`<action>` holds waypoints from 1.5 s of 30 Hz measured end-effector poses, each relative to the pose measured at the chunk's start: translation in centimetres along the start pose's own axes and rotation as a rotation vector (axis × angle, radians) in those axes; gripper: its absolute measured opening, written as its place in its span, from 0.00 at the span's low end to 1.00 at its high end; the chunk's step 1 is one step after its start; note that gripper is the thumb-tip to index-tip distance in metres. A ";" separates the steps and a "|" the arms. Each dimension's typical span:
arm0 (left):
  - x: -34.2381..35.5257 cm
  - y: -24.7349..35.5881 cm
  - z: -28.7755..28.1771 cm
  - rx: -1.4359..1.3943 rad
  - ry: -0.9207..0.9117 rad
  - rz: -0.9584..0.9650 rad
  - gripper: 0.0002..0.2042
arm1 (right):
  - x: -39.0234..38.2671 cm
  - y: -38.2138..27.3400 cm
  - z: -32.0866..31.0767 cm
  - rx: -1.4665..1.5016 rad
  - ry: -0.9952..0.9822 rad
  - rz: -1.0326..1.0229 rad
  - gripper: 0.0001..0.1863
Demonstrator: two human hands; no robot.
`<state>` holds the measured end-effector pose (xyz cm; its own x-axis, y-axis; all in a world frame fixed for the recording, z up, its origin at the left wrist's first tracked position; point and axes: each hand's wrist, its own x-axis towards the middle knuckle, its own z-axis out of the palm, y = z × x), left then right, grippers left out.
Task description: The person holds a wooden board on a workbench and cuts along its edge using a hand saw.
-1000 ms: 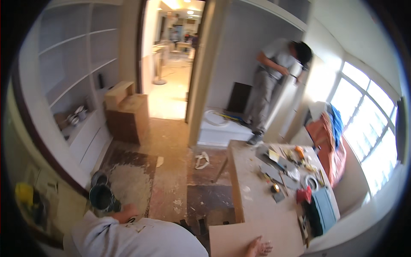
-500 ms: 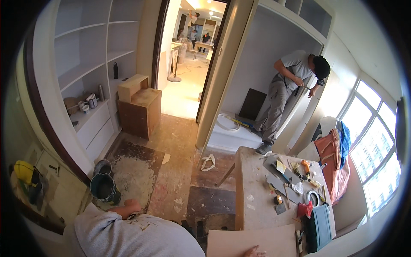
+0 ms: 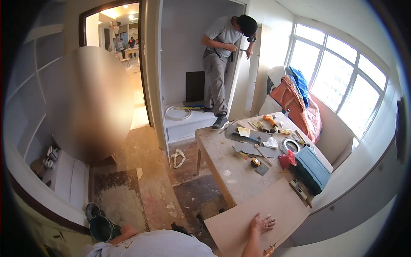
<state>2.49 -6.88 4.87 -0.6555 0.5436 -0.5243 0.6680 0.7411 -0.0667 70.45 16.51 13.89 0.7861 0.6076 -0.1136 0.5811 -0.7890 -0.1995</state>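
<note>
A thin tan board (image 3: 239,214) lies over the near end of the worktable (image 3: 214,147), its near left corner jutting past the edge. My right hand (image 3: 263,223) rests palm down on the board, fingers spread, with pale dust on the skin. Beside its wrist is a small brassy thing (image 3: 269,250), too cut off to name. At the lower left my left hand (image 3: 125,233) shows only in part, near a dark green bucket (image 3: 101,228); its fingers are hidden. A level-like tool (image 3: 298,190) lies across the board's far right corner.
A person (image 3: 222,51) stands in the closet alcove, one shoe on the table's far corner, holding a thin tool. Tape measure (image 3: 255,162), white tape roll (image 3: 290,146), orange drill (image 3: 269,120) and teal case (image 3: 310,171) crowd the table. A blurred oval (image 3: 90,103) hides the left shelves.
The view has swung right, bringing the table and board nearer the middle. My right hand, barely visible before, now shows fully on the board. The blurred oval has appeared.
</note>
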 end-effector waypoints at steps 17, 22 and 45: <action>-0.9 0.6 -2.0 -0.027 -0.042 -0.075 0.21 | -0.1 0.0 0.5 0.000 0.003 0.003 0.50; -0.3 0.8 -2.1 0.004 -0.086 -0.061 0.20 | -0.2 -0.1 0.2 0.012 -0.019 -0.002 0.50; 0.4 0.3 -0.9 0.003 -0.008 0.002 0.20 | -0.5 -0.5 -0.4 -0.002 -0.032 0.013 0.50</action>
<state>2.11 -6.10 5.43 -0.6514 0.5417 -0.5313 0.6701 0.7391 -0.0681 69.89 16.56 14.44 0.7866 0.5995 -0.1478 0.5710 -0.7973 -0.1955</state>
